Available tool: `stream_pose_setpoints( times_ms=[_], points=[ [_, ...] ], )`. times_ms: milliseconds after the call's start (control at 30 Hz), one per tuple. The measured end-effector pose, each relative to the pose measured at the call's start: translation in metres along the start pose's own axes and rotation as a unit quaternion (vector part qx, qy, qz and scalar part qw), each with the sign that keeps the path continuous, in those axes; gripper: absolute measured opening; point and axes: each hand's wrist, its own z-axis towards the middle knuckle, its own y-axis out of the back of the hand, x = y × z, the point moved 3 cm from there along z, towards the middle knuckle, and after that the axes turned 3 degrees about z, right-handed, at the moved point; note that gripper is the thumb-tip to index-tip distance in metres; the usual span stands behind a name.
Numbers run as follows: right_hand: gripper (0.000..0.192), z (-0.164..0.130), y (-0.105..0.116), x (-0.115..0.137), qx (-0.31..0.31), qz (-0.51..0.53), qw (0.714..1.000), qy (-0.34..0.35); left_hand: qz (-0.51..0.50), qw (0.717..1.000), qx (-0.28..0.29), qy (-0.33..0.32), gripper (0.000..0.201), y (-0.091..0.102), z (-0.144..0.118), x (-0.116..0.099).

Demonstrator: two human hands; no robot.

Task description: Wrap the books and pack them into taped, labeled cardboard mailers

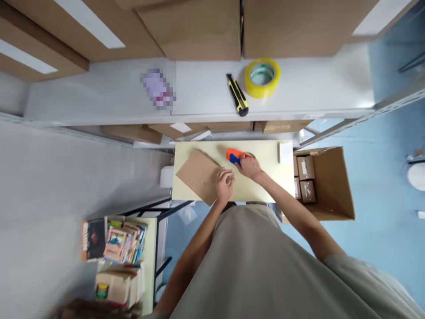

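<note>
A flat brown cardboard piece (198,173) lies tilted on the left half of a small pale yellow table (262,156). My left hand (225,185) rests with curled fingers on the cardboard's right edge. My right hand (249,167) grips an orange and blue tape dispenser (234,155) that sits on the table just beyond the cardboard's right corner. A small white item (285,152) lies at the table's right end.
Beyond the table a white shelf (199,95) carries a yellow tape roll (262,77) and a yellow and black utility knife (237,95). An open carton (323,184) with small boxes stands right of the table. Books (114,243) are stacked at lower left. Large cartons (189,26) line the back.
</note>
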Motion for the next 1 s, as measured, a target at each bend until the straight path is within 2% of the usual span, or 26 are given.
stream_pose_setpoints(
  times_ms=[133,267,333,433,533,667,767,833,933,1000],
  points=[
    [0.05,-0.031,0.029,0.036,-0.037,0.04,0.998,-0.021,-0.058,0.994,-0.063,-0.06,0.021,0.048,0.045,-0.021],
    [0.048,-0.038,0.083,0.087,-0.145,0.035,0.988,0.034,-0.085,0.981,-0.119,-0.126,0.029,0.109,0.111,-0.047],
    [0.046,-0.029,0.116,0.109,-0.222,0.014,0.973,0.06,-0.092,0.973,-0.142,-0.154,0.03,0.137,0.146,-0.058],
    [0.045,-0.001,0.162,0.135,-0.328,-0.014,0.941,0.08,-0.084,0.97,-0.136,-0.181,0.036,0.168,0.193,-0.069],
    [0.042,0.034,0.193,0.154,-0.37,-0.033,0.926,0.064,-0.064,0.969,-0.118,-0.206,0.046,0.184,0.215,-0.069],
    [0.044,0.074,0.204,0.168,-0.338,-0.063,0.939,0.007,-0.06,0.97,-0.105,-0.212,0.05,0.189,0.203,-0.05],
    [0.057,0.091,0.198,0.169,-0.328,-0.074,0.942,0.003,-0.065,0.978,-0.082,-0.179,0.049,0.181,0.179,-0.023],
    [0.064,0.094,0.19,0.165,-0.349,-0.081,0.934,0.017,-0.065,0.985,-0.06,-0.147,0.047,0.171,0.161,0.001],
    [0.069,0.084,0.16,0.149,-0.398,-0.076,0.913,0.054,-0.053,0.994,-0.018,-0.094,0.046,0.146,0.125,0.04],
    [0.07,0.069,0.121,0.128,-0.405,-0.042,0.911,0.068,-0.042,0.998,0.015,-0.053,0.045,0.127,0.095,0.066]
  ],
)
